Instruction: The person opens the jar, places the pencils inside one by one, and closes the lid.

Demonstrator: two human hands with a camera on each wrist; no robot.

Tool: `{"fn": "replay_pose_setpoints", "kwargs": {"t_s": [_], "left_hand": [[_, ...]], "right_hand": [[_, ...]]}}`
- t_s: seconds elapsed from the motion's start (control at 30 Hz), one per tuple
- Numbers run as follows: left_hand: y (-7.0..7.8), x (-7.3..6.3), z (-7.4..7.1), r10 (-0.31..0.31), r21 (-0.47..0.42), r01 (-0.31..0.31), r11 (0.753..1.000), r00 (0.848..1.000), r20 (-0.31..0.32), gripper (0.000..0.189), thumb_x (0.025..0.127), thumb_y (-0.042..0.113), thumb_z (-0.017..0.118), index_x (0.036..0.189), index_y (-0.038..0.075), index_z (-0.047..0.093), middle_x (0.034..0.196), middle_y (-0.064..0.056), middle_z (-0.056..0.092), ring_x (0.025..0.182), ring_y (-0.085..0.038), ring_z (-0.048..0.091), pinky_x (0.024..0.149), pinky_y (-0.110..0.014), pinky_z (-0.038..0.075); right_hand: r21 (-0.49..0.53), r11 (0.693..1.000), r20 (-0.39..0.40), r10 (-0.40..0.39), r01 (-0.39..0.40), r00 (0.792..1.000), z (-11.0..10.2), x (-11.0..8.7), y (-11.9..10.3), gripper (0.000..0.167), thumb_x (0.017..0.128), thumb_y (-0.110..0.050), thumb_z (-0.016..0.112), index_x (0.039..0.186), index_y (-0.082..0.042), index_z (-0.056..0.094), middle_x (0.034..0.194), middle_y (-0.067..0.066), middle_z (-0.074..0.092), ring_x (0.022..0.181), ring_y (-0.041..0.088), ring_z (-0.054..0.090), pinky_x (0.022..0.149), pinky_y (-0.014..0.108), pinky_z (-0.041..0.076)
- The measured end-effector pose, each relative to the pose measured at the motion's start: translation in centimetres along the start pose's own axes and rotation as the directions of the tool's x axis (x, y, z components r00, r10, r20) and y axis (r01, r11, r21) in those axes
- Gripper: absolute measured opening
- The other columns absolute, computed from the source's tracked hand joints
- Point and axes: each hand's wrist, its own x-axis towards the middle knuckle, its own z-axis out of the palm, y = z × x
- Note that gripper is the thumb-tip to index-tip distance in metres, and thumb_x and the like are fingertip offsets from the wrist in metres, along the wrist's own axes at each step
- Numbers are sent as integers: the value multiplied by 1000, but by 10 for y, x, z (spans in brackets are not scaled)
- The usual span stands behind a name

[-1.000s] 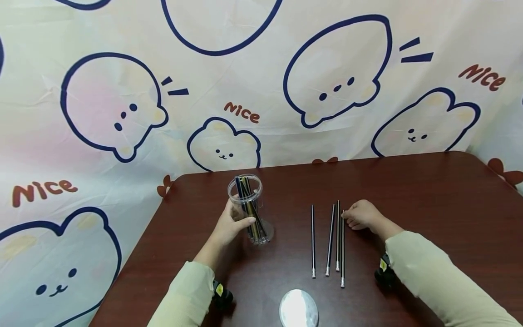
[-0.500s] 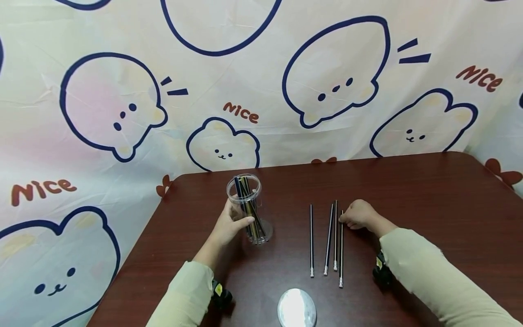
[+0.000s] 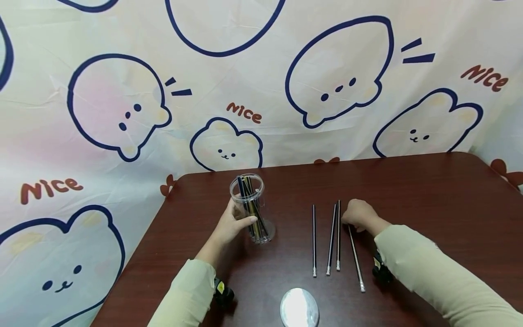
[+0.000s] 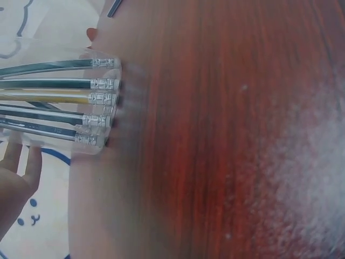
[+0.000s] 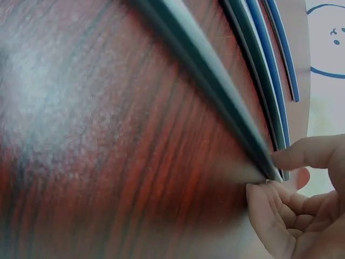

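My left hand (image 3: 232, 225) grips a clear plastic jar (image 3: 268, 228) from its left side, the thumb across the front. Several pencils (image 3: 250, 200) stand inside it, dark ones and a yellowish one. Their silver ferrule ends are at the jar's bottom in the left wrist view. My right hand (image 3: 361, 215) pinches the far end of a dark pencil (image 3: 357, 262), which lies slanted with its silver end toward me. The right wrist view has thumb and fingertips meeting at that pencil's tip (image 5: 274, 171). Three more pencils (image 3: 314, 240) lie lengthwise to the left of it.
A shiny round, pale disc (image 3: 299, 308) lies near the front of the brown table (image 3: 425, 200). Behind the table hangs a curtain (image 3: 278, 141) printed with cartoon bears. Dark wrist cameras (image 3: 223, 294) sit under both sleeves.
The rightmost pencil has swung its silver end to the right, away from the other three, while my right hand turned over its far end. The left hand and jar stay put.
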Motion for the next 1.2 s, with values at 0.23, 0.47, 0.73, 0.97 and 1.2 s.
{"fn": "replay_pose_setpoints", "kwargs": {"t_s": [0.23, 0.47, 0.73, 0.97, 1.2], "left_hand": [[2, 1, 1, 16, -23, -16, 1000, 1000, -1, 66, 74, 3, 63, 128, 13, 26, 116, -16, 49, 103, -25, 46, 87, -40, 33], [2, 1, 1, 25, -30, -25, 999, 1000, 0, 66, 74, 1, 62, 128, 12, 26, 116, -16, 49, 101, -22, 47, 87, -37, 33], [1, 1, 1, 19, -15, -19, 1000, 1000, 1, 65, 75, 2, 61, 129, 12, 27, 117, -16, 48, 102, -23, 46, 88, -36, 32], [0, 1, 0, 24, -7, -24, 1000, 1000, 3, 66, 74, 4, 63, 129, 13, 27, 115, -15, 49, 101, -23, 46, 86, -36, 33], [0, 1, 1, 0, 1, 0, 1000, 1000, 1, 66, 75, 3, 62, 129, 13, 26, 115, -14, 48, 101, -23, 46, 84, -35, 35]], "right_hand": [[-63, 997, -24, 36, -37, 999, -4, -3, 0, 34, 77, -7, 47, 48, -17, 32, 42, -5, 28, 38, 13, 44, 41, 28, 44], [-1, 1000, -3, 13, -13, 1000, -11, -5, 6, 31, 76, -6, 49, 51, -15, 32, 46, -3, 29, 40, 12, 39, 44, 30, 45], [161, 987, 33, -11, 5, 999, -23, -7, 9, 30, 82, -4, 45, 55, -12, 33, 47, -2, 33, 43, 11, 36, 51, 33, 47], [331, 940, 53, -104, 81, 993, -27, -10, 3, 11, 84, -3, 45, 91, 5, 40, 76, 10, 42, 60, 16, 44, 56, 35, 46], [433, 892, 38, -160, 128, 986, -23, -14, -1, 26, 82, -1, 45, 104, 9, 37, 80, 12, 44, 62, 17, 45, 59, 36, 46]]}}
